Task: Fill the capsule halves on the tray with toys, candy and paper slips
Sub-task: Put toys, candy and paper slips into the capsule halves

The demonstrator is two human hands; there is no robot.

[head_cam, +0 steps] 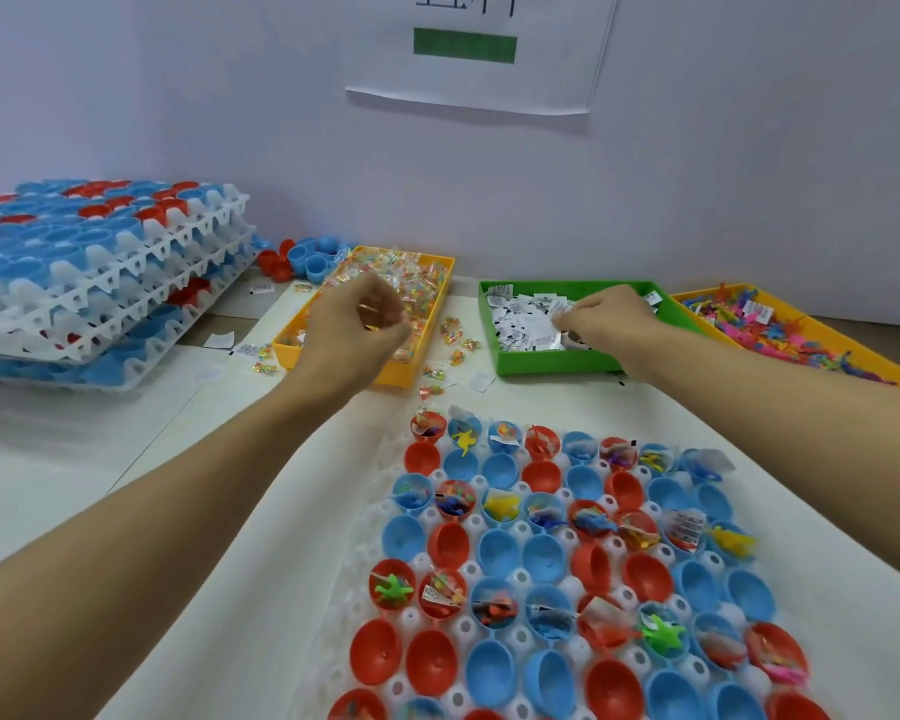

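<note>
On the pale worktop, a white plastic tray holds rows of red and blue capsule halves, some bare, some with toys, candy or slips inside. The left hand pinches clear-wrapped candy over the yellow bin of sweets. The right hand pinches a white paper slip in the green bin. An orange bin of bright rubbery toys sits right; stacked trays stand left.

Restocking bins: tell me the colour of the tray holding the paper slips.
Green, clearest in the head view: the tray under the right hand.
</note>
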